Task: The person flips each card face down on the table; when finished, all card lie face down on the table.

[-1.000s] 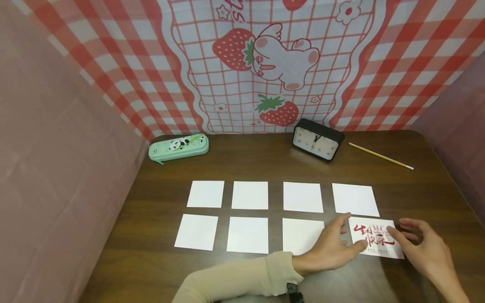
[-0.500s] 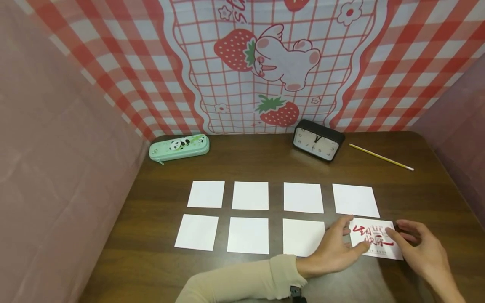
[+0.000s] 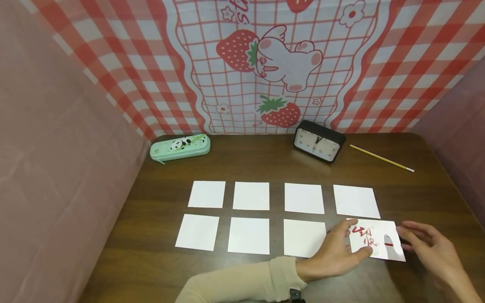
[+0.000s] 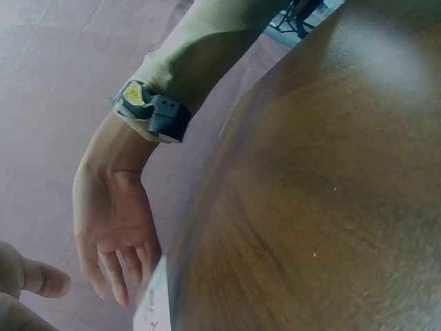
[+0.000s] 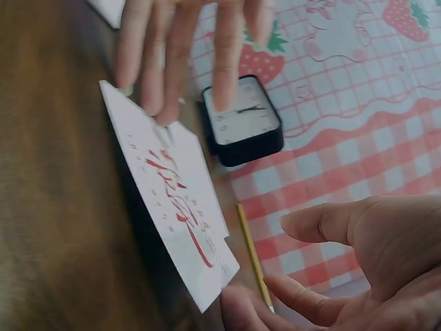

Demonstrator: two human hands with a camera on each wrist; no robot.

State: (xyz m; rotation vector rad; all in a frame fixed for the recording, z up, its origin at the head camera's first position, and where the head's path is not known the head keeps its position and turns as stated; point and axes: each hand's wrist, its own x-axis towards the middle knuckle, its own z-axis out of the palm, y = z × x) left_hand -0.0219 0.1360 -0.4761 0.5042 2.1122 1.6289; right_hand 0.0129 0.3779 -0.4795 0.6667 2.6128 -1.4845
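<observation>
A white birthday card (image 3: 379, 237) with red Chinese brush lettering is at the right end of the nearer row; its right part looks pale with a grey thumb-shaped smear. My left hand (image 3: 335, 250) holds its left side, thumb over the face and index fingertip at the upper left corner. My right hand (image 3: 432, 248) is at the right edge, its fingers loosely bent. In the right wrist view the right thumb (image 5: 317, 224) is lifted away from the card (image 5: 165, 200), while lower fingers reach its near corner. The left wrist view shows the right hand (image 4: 120, 207) with fingers extended downward.
Several blank white cards (image 3: 250, 195) lie in two rows left of and behind the birthday card. Along the back are a green panda pencil case (image 3: 179, 147), a black clock (image 3: 318, 141) and a yellow pencil (image 3: 380, 158). A checked strawberry cloth (image 3: 227, 84) hangs behind the table.
My right thumb has slid off the card's face to its right edge, and the right hand has shifted slightly right. The left hand keeps its place at the card's left side.
</observation>
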